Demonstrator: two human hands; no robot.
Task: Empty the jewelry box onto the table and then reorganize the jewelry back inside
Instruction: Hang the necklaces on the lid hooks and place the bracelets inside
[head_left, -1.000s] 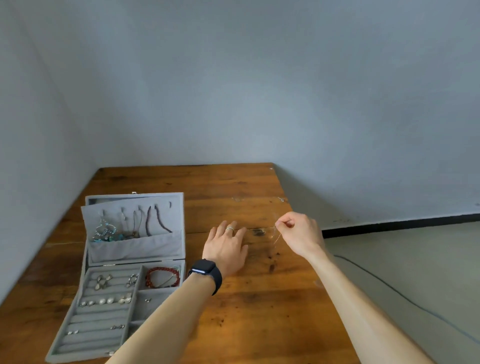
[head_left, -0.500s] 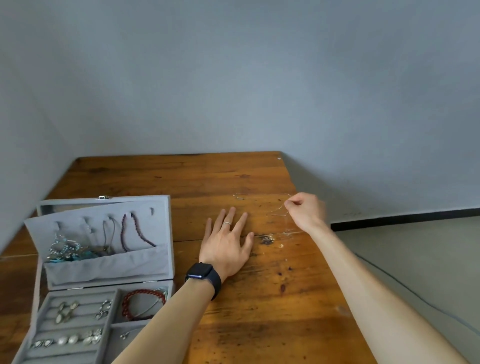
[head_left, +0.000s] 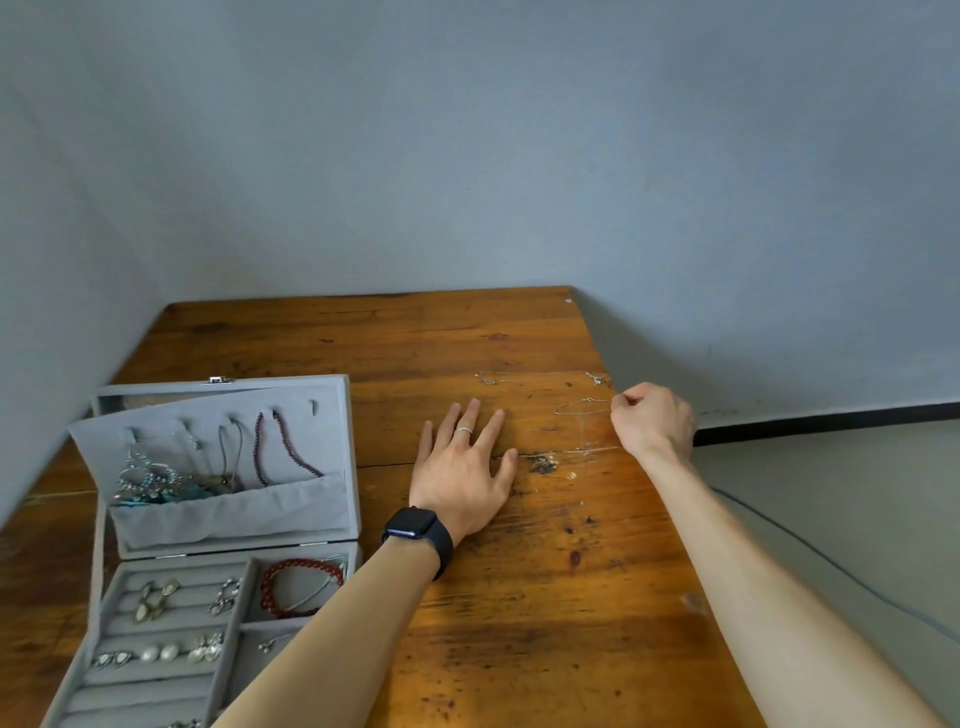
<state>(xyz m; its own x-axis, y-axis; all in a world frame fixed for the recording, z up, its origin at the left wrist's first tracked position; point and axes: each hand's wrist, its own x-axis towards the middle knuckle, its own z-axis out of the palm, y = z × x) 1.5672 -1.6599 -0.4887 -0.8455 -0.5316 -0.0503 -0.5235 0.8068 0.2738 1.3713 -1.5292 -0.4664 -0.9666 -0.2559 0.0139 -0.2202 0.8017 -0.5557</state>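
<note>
A grey velvet jewelry box (head_left: 228, 535) stands open at the table's left. Necklaces (head_left: 280, 447) hang in its raised lid. Earrings (head_left: 156, 603) and a red bead bracelet (head_left: 301, 584) lie in its tray. My left hand (head_left: 465, 473) rests flat on the wooden table (head_left: 519, 597), fingers spread, beside the box. My right hand (head_left: 652, 418) pinches the end of a thin silver chain (head_left: 579, 408) that lies on the table near the right edge. A second thin chain (head_left: 535, 375) lies stretched out just beyond it.
The table's right edge runs under my right wrist, with grey floor (head_left: 857, 519) and a thin cable (head_left: 831, 566) below. Grey walls close off the back and left. Bare wood lies behind and in front of my hands.
My right hand has moved right and away, drawing the thin chain out along the table near the edge. My left hand stays flat. The view has shifted right, so the box sits lower left.
</note>
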